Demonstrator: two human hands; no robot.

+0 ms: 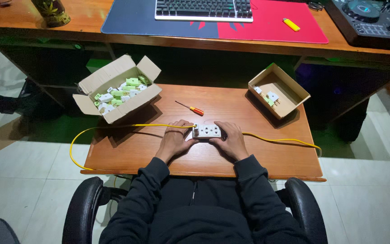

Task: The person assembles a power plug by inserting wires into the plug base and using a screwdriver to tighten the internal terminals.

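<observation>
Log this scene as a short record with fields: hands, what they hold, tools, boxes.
left hand: grips the end of the white socket block where the yellow cable enters
right hand: holds the block's other end
tool: screwdriver, red handle, lying apart from both hands
left box: open cardboard, full of white and green plugs
right box: open cardboard, a few plugs in one corner
surface: small wooden table
</observation>
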